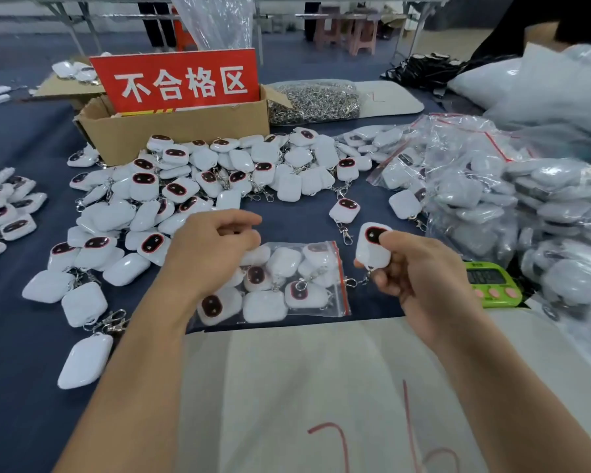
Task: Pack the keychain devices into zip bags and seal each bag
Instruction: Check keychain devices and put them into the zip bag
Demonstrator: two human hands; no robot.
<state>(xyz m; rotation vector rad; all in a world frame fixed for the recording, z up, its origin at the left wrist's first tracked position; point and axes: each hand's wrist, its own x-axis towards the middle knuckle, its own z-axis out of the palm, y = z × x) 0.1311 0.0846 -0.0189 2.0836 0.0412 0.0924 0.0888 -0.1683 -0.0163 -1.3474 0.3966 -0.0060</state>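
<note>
Nearest thing is a white sheet (321,387) with red scribbles on it, both forearms reaching out over it. Just past that, a zip bag (287,302) lies flat on the blue tablecloth (21,336) with a bunch of white devices already in it, red-striped mouth facing right. The left hand (215,254) sits on the bag's left end with fingers curled, but honestly I can't tell if it's pinching the plastic. The right hand (420,274) is clamped on one keychain device (372,249), its clasp dangling just beside the bag's mouth. There's a big loose pile of devices (171,199) far left, a cardboard box (171,131) with a red sign (181,80) behind it, a green timer (492,285) right, and filled bags (492,199) heaped beyond.
</note>
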